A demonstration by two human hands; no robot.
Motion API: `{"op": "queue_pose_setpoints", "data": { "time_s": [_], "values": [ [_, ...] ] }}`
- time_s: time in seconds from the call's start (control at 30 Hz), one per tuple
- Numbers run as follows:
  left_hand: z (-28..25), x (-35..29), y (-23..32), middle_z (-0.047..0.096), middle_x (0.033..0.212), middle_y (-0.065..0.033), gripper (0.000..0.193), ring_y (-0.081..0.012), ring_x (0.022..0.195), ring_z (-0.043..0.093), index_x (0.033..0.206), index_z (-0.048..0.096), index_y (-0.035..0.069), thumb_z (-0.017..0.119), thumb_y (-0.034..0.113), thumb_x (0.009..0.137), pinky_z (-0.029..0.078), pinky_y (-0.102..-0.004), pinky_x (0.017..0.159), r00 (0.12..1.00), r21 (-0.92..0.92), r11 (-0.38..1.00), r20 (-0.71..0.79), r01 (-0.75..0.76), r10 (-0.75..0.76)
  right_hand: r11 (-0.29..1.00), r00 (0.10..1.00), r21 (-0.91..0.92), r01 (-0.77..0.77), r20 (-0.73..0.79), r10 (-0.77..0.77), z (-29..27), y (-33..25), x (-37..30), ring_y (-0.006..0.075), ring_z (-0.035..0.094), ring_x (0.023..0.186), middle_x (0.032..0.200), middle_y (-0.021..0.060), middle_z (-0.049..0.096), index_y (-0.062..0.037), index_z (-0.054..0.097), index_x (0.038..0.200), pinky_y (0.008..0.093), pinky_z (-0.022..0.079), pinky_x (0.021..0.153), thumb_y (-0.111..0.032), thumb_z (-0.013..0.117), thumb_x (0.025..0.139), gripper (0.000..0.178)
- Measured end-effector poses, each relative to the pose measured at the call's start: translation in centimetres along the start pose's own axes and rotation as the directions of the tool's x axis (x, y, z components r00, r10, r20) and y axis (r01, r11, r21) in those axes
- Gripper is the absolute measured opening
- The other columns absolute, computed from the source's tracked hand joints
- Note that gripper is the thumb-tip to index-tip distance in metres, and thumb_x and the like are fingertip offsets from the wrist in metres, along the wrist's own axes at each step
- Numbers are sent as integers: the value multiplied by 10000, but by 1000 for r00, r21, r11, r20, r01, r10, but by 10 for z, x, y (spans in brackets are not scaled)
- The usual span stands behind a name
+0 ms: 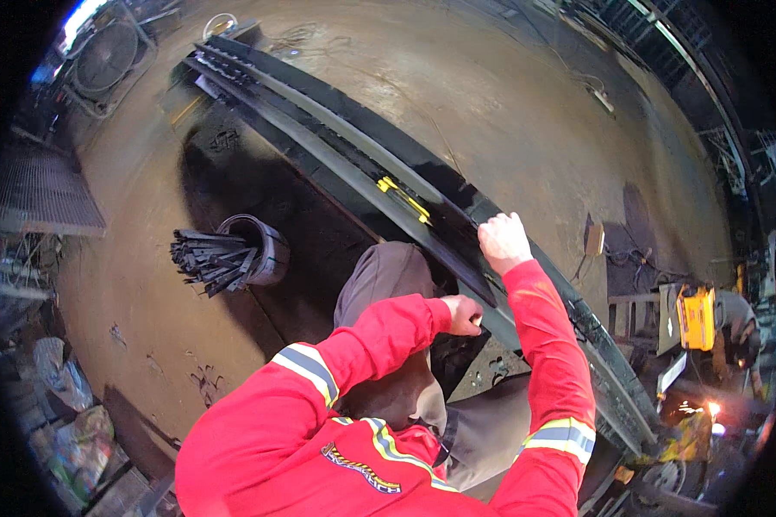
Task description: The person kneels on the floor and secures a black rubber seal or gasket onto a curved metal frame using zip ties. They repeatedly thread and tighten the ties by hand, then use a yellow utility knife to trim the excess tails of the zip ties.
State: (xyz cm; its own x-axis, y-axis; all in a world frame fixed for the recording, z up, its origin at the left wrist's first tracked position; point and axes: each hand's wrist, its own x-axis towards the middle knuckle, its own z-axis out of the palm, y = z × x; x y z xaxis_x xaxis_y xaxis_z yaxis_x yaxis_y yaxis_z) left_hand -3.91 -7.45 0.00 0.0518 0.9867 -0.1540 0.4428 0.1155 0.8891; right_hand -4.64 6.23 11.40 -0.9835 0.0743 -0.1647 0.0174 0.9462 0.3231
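A long dark metal beam (pixel 319 146) runs diagonally from the far left to the near right, with raised edges along its length. Over its far edge is my right hand (pixel 503 241), fingers curled closed; what they hold, if anything, is hidden. My left hand (pixel 464 315) is closed by the beam's near side, above my knee, with thumb and fingers pressed together. Something small may be in that pinch, too small to name. Farther along the beam lies a slim yellow tool (pixel 403 200), its kind unclear.
A dark bucket (pixel 272 257) left of my knees holds many dark flat strips (pixel 211 258). A fan (pixel 105 56) stands far left. Cables (pixel 629 256) lie on the floor beyond the beam. At right, another person (pixel 737 332) bends near bright sparks (pixel 713 408) and a yellow box (pixel 697 317).
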Motion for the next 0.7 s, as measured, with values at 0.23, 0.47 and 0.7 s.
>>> {"op": "queue_pose_setpoints", "data": {
  "time_s": [0.23,0.47,0.7],
  "values": [
    [8,3,-12,670,807,-151,249,-333,821,650,792,642,64,672,306,739,489,-415,708,999,-24,998,7,50,-50,953,961,-145,267,-38,-275,4,8,6,226,601,832,753,34,642,-176,669,727,375,413,745,-194,565,804,131],
    [5,3,-6,673,801,-120,238,-292,808,648,794,645,80,678,313,756,484,-396,700,996,-27,997,57,69,-67,889,904,-252,383,-95,-416,6,14,4,222,590,756,685,56,623,-110,658,649,350,417,699,-177,594,747,135],
    [3,-6,4,667,796,-122,250,-286,805,646,804,636,87,684,328,759,483,-385,698,996,-58,995,52,75,-72,902,901,-142,407,-101,-423,6,20,3,223,589,779,721,74,625,-82,646,715,345,430,722,-161,571,766,120]
  ]
}}
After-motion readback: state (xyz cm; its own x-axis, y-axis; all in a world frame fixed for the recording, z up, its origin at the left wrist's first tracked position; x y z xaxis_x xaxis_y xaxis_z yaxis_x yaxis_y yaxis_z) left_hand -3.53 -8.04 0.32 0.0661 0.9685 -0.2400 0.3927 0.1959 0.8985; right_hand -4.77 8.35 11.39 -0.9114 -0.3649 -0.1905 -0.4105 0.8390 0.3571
